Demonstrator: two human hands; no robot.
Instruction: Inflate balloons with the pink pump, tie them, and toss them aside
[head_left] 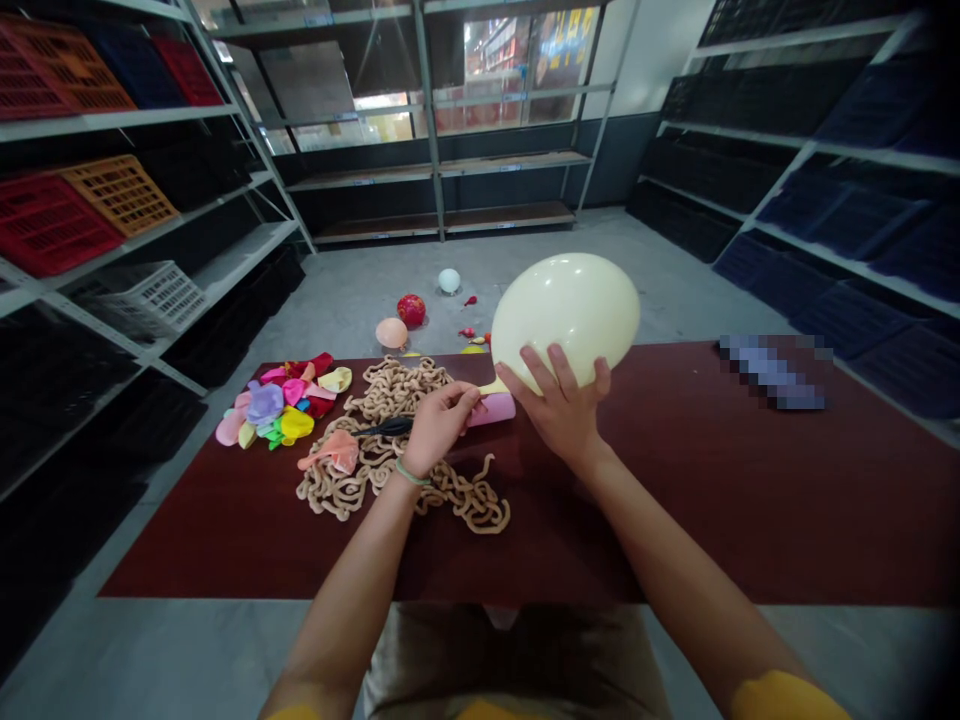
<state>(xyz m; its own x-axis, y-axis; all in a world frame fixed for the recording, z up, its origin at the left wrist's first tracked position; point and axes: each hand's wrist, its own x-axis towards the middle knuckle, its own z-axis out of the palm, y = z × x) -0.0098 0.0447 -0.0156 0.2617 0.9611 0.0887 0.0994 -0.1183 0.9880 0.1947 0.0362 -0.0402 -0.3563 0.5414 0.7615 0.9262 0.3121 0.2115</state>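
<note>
A large pale-yellow inflated balloon [574, 310] is held above the table, its neck toward the left. My left hand [444, 420] is closed, with thumb and fingers pinching the neck. My right hand [559, 415] holds the round body from below and the near side, fingers spread on the rubber. Behind my left hand lies a pink cylinder [495, 408]. A black tapered piece [388, 427] shows on the hand's other side; whether the two are joined is hidden. Under and around them sprawls a heap of tan curly strands [480, 500], with a limp orange balloon [337, 452] on it.
Uninflated coloured balloons [266, 402] are piled on the dark red table [720, 500] at left. A pixelated object [776, 372] lies at right. Beyond, a red balloon [411, 310], a peach balloon [391, 332] and a white balloon [449, 281] rest on the floor. Shelves surround the area.
</note>
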